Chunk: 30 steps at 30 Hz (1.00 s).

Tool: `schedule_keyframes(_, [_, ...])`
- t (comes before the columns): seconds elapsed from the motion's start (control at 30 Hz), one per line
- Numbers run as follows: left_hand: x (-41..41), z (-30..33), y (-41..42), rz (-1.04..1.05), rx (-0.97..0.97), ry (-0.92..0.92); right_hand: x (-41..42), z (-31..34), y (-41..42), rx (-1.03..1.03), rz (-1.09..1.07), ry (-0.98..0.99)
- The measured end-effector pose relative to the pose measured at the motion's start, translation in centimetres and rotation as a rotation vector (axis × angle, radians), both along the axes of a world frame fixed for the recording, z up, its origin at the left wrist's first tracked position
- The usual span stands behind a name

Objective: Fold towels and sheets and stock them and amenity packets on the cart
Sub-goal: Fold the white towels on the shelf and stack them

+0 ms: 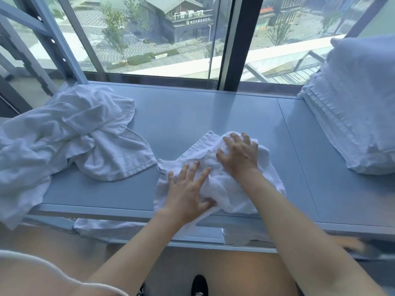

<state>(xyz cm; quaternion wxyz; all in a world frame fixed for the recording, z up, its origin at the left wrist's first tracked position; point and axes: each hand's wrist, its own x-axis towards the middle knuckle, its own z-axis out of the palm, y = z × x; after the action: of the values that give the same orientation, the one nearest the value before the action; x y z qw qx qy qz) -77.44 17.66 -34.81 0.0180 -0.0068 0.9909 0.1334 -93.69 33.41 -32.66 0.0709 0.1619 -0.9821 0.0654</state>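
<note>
A small white towel (222,184) lies crumpled on the pale blue window ledge (192,116), its near part hanging over the front edge. My left hand (188,189) presses flat on its near left part, fingers spread. My right hand (239,152) rests on its far part, fingers bent into the cloth. A heap of unfolded white towels (70,133) lies at the left of the ledge. A stack of folded white linen (352,107) stands at the right.
Large window panes with a dark frame post (233,43) rise behind the ledge. A blue metal frame (42,35) slants at the far left. More white cloth (100,227) hangs below the ledge's front edge. My shoes (198,285) show on the floor.
</note>
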Motion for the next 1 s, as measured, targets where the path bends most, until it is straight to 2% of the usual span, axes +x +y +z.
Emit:
schedule_keyframes(0.13, [-2.3, -0.5, 0.7, -0.014, -0.008, 0.049, 3.2, -0.6, 3.6, -0.123, -0.169, 0.065])
schedule_keyframes(0.27, [-4.6, 0.1, 1.4, 0.028, -0.079, 0.008, 6.9, -0.5, 7.0, -0.026, -0.256, 0.041])
schedule_keyframes(0.37, [-5.4, 1.0, 2.2, -0.013, -0.016, 0.019, 9.4, 0.3, 8.8, 0.109, -0.299, -0.014])
schedule_keyframes(0.43, [-4.9, 1.2, 2.5, -0.103, 0.051, 0.017, 9.8, 1.2, 9.3, 0.119, -0.318, -0.051])
schedule_keyframes(0.5, [-4.2, 0.9, 2.3, -0.195, 0.081, -0.009, 9.0, 2.1, 9.4, -0.001, -0.264, -0.059])
schedule_keyframes(0.57, [-3.8, 0.6, 1.5, -0.252, 0.101, -0.024, 7.6, 3.1, 9.1, -0.113, -0.081, -0.071])
schedule_keyframes(0.63, [-3.7, 0.6, 0.7, -0.310, 0.140, -0.012, 6.0, 3.9, 8.1, -0.149, 0.135, -0.166])
schedule_keyframes(0.7, [-3.4, 0.5, -0.2, -0.346, 0.175, -0.003, 4.7, 3.8, 6.8, -0.149, 0.233, -0.370])
schedule_keyframes(0.8, [-2.5, 0.1, -1.9, -0.267, 0.219, -0.015, 3.4, 2.4, 6.3, -0.062, 0.165, -0.564])
schedule_keyframes(1.0, [-1.1, 0.1, -4.2, -0.146, 0.284, -0.050, 0.4, 1.7, 8.5, -0.018, 0.033, -0.674])
